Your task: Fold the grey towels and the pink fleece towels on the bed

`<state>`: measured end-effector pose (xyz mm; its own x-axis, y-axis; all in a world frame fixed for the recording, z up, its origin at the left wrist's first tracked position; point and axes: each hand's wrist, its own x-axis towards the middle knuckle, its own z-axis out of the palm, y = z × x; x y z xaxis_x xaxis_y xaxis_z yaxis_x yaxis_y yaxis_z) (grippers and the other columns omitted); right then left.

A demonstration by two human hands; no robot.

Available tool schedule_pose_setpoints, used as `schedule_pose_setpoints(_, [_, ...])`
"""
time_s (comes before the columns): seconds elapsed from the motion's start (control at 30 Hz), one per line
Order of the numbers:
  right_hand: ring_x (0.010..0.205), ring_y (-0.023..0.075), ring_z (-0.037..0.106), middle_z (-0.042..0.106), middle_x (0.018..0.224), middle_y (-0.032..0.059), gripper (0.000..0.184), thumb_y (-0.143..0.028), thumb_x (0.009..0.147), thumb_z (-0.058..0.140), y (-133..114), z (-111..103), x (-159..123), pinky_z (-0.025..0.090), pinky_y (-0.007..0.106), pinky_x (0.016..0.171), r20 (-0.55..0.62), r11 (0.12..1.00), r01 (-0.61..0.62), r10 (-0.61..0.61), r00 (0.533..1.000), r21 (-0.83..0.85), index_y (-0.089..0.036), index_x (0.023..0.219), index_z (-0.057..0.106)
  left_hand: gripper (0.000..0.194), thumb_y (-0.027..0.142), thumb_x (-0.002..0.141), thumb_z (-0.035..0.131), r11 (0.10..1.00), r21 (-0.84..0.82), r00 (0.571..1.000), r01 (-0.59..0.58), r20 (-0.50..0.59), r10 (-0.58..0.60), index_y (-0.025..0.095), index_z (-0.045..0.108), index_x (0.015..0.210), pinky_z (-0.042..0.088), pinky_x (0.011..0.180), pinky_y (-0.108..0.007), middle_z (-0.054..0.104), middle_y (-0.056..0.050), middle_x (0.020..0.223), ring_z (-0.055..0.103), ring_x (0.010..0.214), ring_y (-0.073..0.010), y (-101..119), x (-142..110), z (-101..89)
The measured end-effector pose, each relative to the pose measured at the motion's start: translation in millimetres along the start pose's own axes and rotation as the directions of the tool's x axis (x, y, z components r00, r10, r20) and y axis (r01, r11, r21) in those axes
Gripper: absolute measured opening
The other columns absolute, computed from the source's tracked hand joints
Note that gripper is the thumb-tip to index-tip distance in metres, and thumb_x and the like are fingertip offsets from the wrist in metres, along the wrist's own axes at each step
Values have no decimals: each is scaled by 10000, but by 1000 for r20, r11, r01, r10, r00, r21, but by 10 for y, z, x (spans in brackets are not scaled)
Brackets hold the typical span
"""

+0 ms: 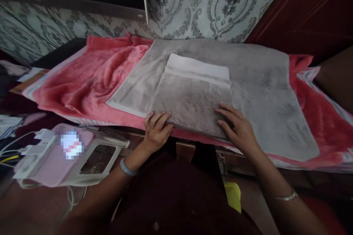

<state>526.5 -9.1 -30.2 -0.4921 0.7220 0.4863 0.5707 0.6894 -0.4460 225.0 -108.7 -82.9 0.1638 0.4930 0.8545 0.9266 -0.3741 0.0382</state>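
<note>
A small folded grey towel (193,99) with a white band along its far edge lies on a larger grey towel (264,88) spread flat. My left hand (156,129) curls over the folded towel's near left corner, fingers bent on its edge. My right hand (237,126) lies flat on the towel's near right part, fingers stretched out and pressing down. Both towels rest on a pink fleece blanket (91,77) that covers the table.
A pink and white clothes iron (66,154) stands at the lower left with cords beside it. A patterned wall (198,3) runs behind the table. Dark red wood (311,7) is at the right, and a yellow object (234,195) sits below the table edge.
</note>
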Motion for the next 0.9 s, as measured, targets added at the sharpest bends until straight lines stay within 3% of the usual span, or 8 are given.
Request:
schedule_pose_setpoints(0.07, [1272,318,602,664,1359,128,425,-531,985,538,77,-56,-270,468,554,1096,-109,989,-147,147,983,9,-245,1247,711,132,162,894,709,1000,4,1000,-22,-13,22,262,650,956,370,1140,-478,723,-54,1255,587,1218,-230,17,32,16])
schedule_pose_setpoints(0.13, [1218,320,632,687,1313,140,509,-598,959,543,123,-76,-461,494,544,1054,-176,949,-303,313,933,85,-229,1274,697,121,146,903,696,999,2,999,-40,-19,40,248,640,937,365,1145,-473,732,-60,1245,592,1209,-229,28,64,30])
schedule_pose_setpoints(0.27, [1016,286,685,731,1127,129,627,-658,925,530,115,-62,-568,559,461,888,-159,847,-482,520,840,225,-210,1346,655,147,99,927,626,999,-1,999,-43,10,43,239,647,966,323,1185,-447,730,-59,1277,578,1246,-213,38,123,31])
schedule_pose_setpoints(0.53, [629,210,531,594,763,9,533,-494,894,573,5,42,-451,501,368,637,-142,866,-453,485,863,211,-273,1375,633,192,94,935,578,999,-39,994,-28,103,32,253,671,987,353,1154,-445,736,-41,1281,587,1239,-212,-24,58,15])
schedule_pose_setpoints(0.67, [602,197,482,566,736,2,525,-518,877,590,-28,21,-467,461,344,591,-146,854,-472,507,849,219,-279,1338,660,150,138,917,597,995,-99,980,7,199,13,243,699,950,407,1103,-484,734,-65,1284,625,1193,-240,-68,54,-61])
schedule_pose_setpoints(0.8, [576,173,436,474,671,-30,574,-552,869,599,-34,-19,-437,400,310,546,-110,831,-496,534,838,253,-243,1348,656,114,205,898,609,982,-191,973,-9,224,53,242,704,847,494,997,-487,778,-62,1141,688,1061,-250,-67,297,-197])
schedule_pose_setpoints(0.9, [556,161,396,433,646,-45,615,-568,865,593,-23,-18,-412,365,301,532,-91,824,-502,539,838,263,-224,1373,639,213,215,931,566,976,-218,971,7,233,45,236,733,1062,494,1020,-473,761,-70,1196,680,1126,-252,-7,569,-187])
